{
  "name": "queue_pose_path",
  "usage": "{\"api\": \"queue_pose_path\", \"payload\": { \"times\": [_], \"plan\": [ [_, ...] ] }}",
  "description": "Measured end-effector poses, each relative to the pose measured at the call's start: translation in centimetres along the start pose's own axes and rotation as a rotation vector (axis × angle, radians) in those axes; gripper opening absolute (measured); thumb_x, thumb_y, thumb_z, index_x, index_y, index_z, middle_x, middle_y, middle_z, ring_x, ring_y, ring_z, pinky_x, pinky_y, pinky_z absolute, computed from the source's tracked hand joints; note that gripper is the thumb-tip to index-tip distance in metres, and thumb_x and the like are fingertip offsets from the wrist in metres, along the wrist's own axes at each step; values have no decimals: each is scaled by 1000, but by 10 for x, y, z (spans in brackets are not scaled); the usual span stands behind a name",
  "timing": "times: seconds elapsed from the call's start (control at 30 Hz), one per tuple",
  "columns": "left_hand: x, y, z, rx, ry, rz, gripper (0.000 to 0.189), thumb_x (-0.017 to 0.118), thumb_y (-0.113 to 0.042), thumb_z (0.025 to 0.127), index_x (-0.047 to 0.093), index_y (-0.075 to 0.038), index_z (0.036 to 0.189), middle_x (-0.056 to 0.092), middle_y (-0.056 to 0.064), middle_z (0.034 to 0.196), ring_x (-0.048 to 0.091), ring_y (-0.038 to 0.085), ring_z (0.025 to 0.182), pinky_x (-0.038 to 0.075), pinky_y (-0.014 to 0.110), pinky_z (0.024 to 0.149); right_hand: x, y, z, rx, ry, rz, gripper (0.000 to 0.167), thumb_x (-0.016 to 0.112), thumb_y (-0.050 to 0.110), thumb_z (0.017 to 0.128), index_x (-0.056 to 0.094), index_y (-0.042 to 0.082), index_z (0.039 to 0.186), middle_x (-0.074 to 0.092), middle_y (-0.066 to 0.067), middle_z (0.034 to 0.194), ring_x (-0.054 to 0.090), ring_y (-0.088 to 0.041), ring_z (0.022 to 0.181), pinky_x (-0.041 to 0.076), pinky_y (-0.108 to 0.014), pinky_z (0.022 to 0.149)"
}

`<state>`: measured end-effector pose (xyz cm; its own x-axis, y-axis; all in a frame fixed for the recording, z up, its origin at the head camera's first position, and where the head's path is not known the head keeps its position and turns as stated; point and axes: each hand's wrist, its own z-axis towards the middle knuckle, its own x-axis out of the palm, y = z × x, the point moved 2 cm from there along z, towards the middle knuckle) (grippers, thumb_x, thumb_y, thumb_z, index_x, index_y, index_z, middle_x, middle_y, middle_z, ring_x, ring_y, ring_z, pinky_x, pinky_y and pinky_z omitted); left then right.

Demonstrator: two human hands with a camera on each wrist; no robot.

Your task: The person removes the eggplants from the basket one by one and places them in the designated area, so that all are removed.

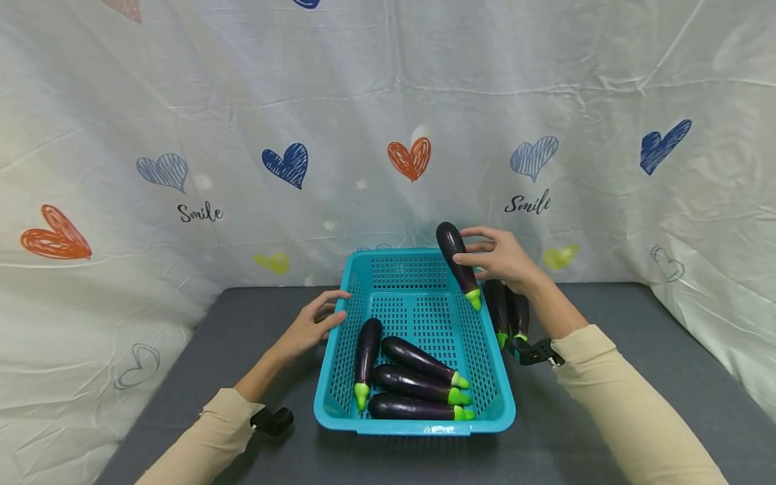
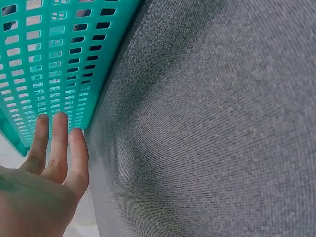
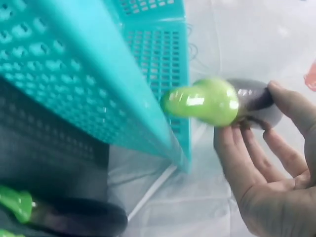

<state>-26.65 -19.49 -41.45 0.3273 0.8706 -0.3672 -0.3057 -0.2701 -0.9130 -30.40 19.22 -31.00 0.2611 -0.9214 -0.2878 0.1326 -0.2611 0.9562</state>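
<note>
My right hand [image 1: 500, 256] pinches a dark purple eggplant [image 1: 453, 250] between thumb and fingers. The eggplant hangs tilted above the right rim of a turquoise plastic basket [image 1: 418, 427], its green stem end [image 3: 202, 101] pointing down and inward. Several more eggplants lie in the front half of the basket: one lengthwise [image 1: 367, 357] along the left, the others stacked crosswise, such as the middle one [image 1: 412, 382]. At the basket's left side is my left hand [image 1: 312, 320], its fingers extended and touching the rim and perforated wall [image 2: 54, 64].
Two eggplants [image 1: 497, 306] lie on the dark grey tabletop [image 1: 582, 417] just outside the basket's right wall, partly hidden by my right hand and wrist. Behind the table hangs a pale curtain [image 1: 351, 101] printed with hearts.
</note>
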Motion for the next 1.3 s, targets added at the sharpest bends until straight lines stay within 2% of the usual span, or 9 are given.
{"api": "queue_pose_path", "payload": {
  "times": [0.17,0.33,0.47,0.63,0.77,0.97,1.07,1.2,1.3],
  "plan": [
    [1,-1,0,-4,-1,3,42,55,-20,108,47,-13,148,48,26,142,55,45,120,54,55,86,-13,-2,-4,-28,-7,28,64,74,14,96,44,5,152,49,-30,141,60,-39,116,56,-48,85],
    [1,-1,0,-7,-2,7,42,55,-21,108,47,-13,148,47,26,143,55,45,120,54,55,86,-27,-4,-9,-45,-31,36,65,75,15,95,44,6,151,50,-28,140,66,-25,107,57,-46,83],
    [0,0,1,-7,1,1,42,55,-21,108,47,-13,149,48,26,142,55,45,120,54,56,87,-36,-5,-16,-65,-53,35,63,74,16,97,44,6,151,50,-27,140,65,-18,106,57,-40,85],
    [-1,0,1,2,2,9,43,56,-20,107,46,-12,149,48,27,143,54,45,121,54,55,86,-48,-7,-25,-91,-73,63,60,71,14,98,44,7,151,48,-26,140,65,-15,106,57,-34,84],
    [-1,1,1,0,2,12,43,56,-21,107,46,-12,149,47,26,144,54,45,122,54,55,85,-59,-10,-31,-87,-91,75,59,72,14,98,45,10,151,50,-23,136,68,-14,101,58,-35,81],
    [-1,2,2,-1,6,-1,43,55,-21,108,46,-13,149,48,26,143,54,45,120,54,55,84,-73,-19,-38,-80,-100,126,59,73,10,97,46,12,149,60,-10,123,71,-17,95,59,-39,77],
    [-1,2,1,-1,7,-6,43,54,-20,108,46,-13,149,47,27,143,54,44,120,54,55,85,-79,-23,-42,-89,-95,155,59,72,7,96,46,12,149,62,-10,121,72,-19,94,59,-41,77],
    [-1,2,-1,-1,12,-11,43,54,-20,108,45,-12,150,48,28,141,55,44,119,54,55,85,-84,-30,-47,-81,-113,114,61,72,8,97,44,11,151,57,-14,128,70,-17,100,59,-42,77],
    [0,1,-1,3,15,-13,43,54,-20,108,45,-12,150,49,28,140,56,44,118,55,54,85,-89,-37,-51,-69,-136,77,61,72,10,97,43,11,151,58,-12,129,68,-15,103,59,-42,77]
  ]
}}
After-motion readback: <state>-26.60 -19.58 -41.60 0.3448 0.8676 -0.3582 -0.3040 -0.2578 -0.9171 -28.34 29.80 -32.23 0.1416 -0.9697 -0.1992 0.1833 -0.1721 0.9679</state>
